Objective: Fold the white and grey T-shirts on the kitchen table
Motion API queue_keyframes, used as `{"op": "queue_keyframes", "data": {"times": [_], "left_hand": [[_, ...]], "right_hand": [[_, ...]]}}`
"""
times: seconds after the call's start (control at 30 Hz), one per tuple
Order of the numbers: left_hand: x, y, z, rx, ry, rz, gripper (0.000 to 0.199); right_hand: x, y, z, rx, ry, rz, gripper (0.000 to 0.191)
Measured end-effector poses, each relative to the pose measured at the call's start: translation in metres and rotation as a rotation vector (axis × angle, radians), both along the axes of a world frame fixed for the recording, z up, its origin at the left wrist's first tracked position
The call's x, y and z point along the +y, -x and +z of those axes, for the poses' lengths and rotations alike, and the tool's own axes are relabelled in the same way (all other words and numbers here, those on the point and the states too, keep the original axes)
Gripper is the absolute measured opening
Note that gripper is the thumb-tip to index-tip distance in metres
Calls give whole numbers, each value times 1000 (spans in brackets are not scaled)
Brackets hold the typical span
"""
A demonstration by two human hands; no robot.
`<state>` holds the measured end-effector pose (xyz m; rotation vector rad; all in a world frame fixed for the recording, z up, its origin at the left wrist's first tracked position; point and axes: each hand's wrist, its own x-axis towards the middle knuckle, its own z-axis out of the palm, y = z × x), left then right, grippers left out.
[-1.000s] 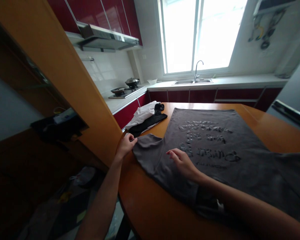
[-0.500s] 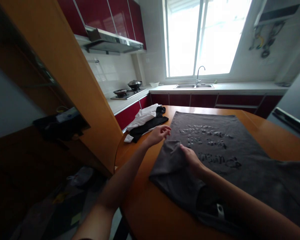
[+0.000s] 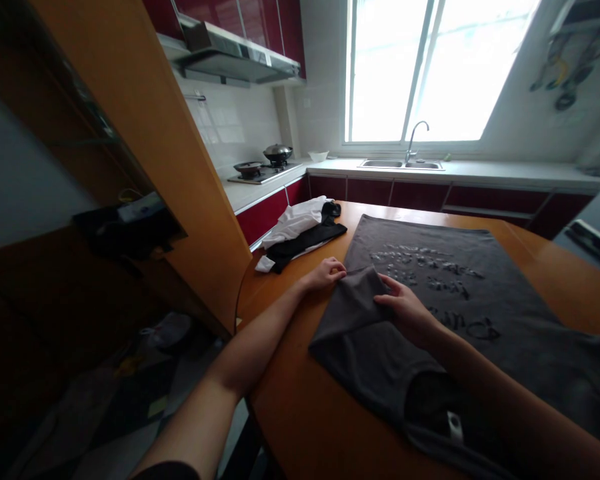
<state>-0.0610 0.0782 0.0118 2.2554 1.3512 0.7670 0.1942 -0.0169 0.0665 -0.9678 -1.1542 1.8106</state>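
Across the wooden table [image 3: 330, 427] I see the grey T-shirt [image 3: 500, 293] spread out, its hem toward the sink [image 3: 383, 163] and its neck opening [image 3: 427, 397] toward my camera. The sleeve [image 3: 353, 303] on the left is folded inward over the body. My left hand [image 3: 327, 272] rests at the far corner of that fold, fingers curled nearly together; my right hand [image 3: 405, 310] touches the fold's inner edge, thumb and forefinger slightly apart. From this dim, wide view I can't tell whether either has the cloth pinched. Beyond my left hand lie a white garment [image 3: 293, 223] and a black garment [image 3: 307, 247], apart from the T-shirt.
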Motion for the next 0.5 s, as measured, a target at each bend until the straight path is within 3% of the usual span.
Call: {"op": "queue_keyframes", "data": {"times": [0.2,0.4,0.5], "left_hand": [[2,-4,-7,83,-23,75,21],[-5,-14,-6,205,-51,154,18],[-10,-17,-3,175,-123,160,19]], "right_hand": [[4,-6,5,-71,47,-10,72],[11,-7,-6,-241,-76,-86,72],[15,-7,-15,-338,-128,-77,80]]}}
